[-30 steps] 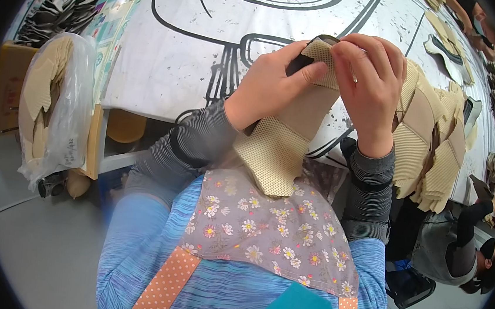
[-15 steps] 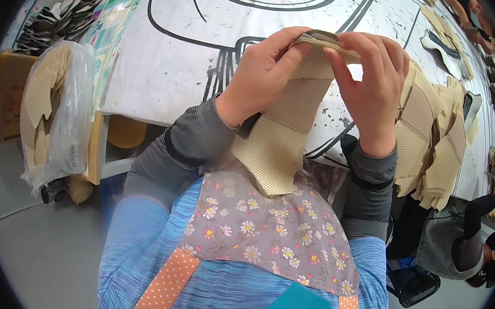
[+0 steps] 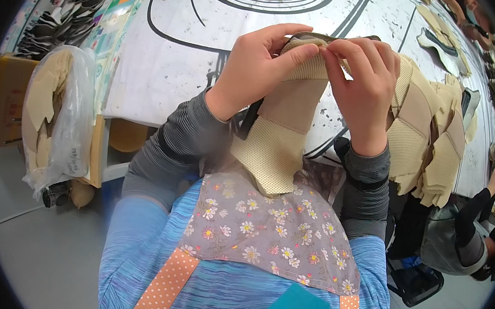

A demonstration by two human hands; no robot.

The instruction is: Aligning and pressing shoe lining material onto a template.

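Apron (image 3: 276, 233) cloth, grey with daisies, lies nearest, and the pointed lower end of a beige mesh strip (image 3: 281, 137) hangs over its upper edge. The strip looks light and soft, with just enough body to stay flat; its dimpled face should grip rather than slip, and it seems unlikely to break, though a hard tug might stretch it. The folded top edge looks the best place to pinch. There the left hand (image 3: 252, 69) clamps it between thumb and fingers, and the right hand (image 3: 362, 85) nips the same edge, thumb and forefinger together. Half a second ago the thumbs were wider apart and the top gaped; now they nearly meet. Beyond the right hand, a pile of similar beige pieces (image 3: 413, 139) drapes over the table (image 3: 165, 82), and farther right a co-worker (image 3: 451, 246) reaches toward more pieces
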